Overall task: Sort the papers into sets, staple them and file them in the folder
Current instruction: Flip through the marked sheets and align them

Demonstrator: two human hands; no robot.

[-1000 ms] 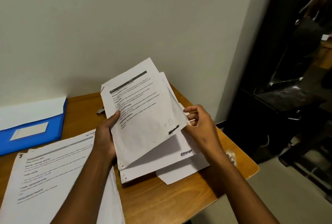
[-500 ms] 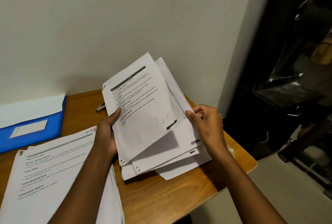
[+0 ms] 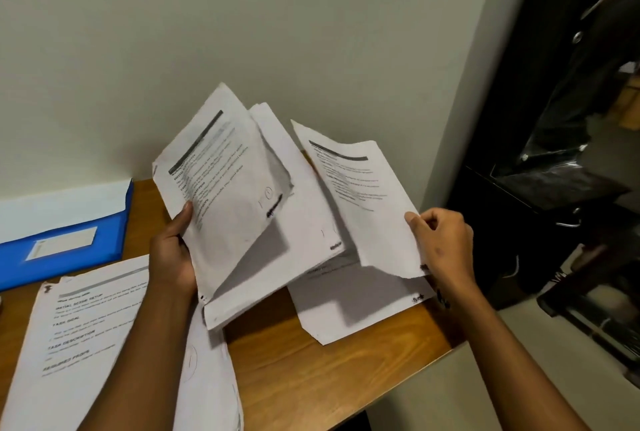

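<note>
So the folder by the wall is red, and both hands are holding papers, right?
Not quite. The head view shows the folder is blue, not red. The rest holds: the left hand grips a stack of papers and the right hand pinches one sheet.

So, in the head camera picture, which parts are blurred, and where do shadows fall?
Head view: motion blur smears the text on the lifted sheet pinched by the right hand and the stack in the left hand; their shadows fall on the loose sheet below; the doorway is dark.
</note>
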